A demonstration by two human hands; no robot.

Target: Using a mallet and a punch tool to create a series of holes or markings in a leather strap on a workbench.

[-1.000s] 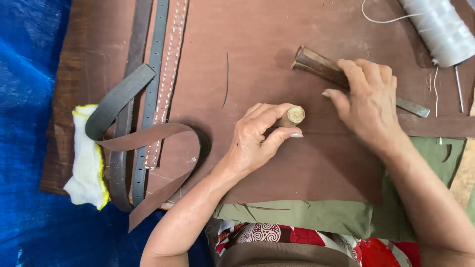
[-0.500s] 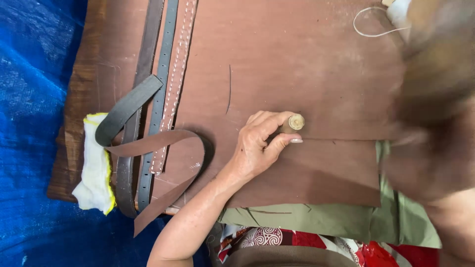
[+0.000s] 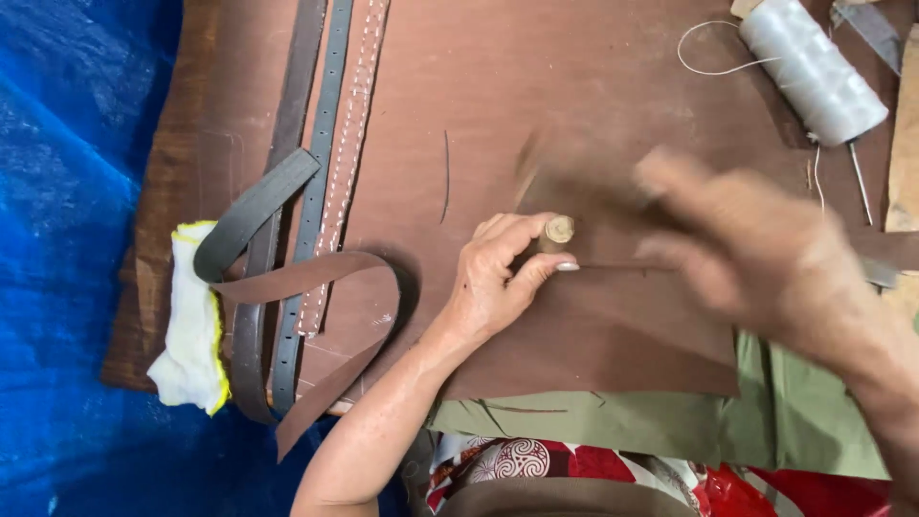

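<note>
Since a second ago my right hand (image 3: pixel 766 254) has come off the dark tool it rested on and swung across; it's now a motion-blurred smear above the brown leather sheet (image 3: pixel 593 115), fingers loosely spread as far as I can tell, and I can't tell whether it carries anything. Left hand (image 3: pixel 498 282) hasn't budged: fingers and thumb pressed together around a small round-headed punch (image 3: pixel 559 230), pale wooden or brass-coloured cap showing, shaft hidden in my grip. Punch stands roughly upright on the leather, long axis pointing up at the camera, tip just beside the thin scored line running right from my thumb. Key relation: punch head sits left of and slightly below the blurred right hand, close by; left hand is on it, right is nearest free one. Leather is matte, smooth, stiff, with a short cut mark in the middle. Left of it lie straps (image 3: pixel 316 191): one grey with punched holes, one brown with white stitching, one brown looped over. White-and-yellow cloth (image 3: pixel 191 325) at board's left edge, blue tarp (image 3: pixel 67 239) beyond. Spool of white thread (image 3: pixel 814 67) top right, green fabric (image 3: pixel 670 421) under leather's near edge.
</note>
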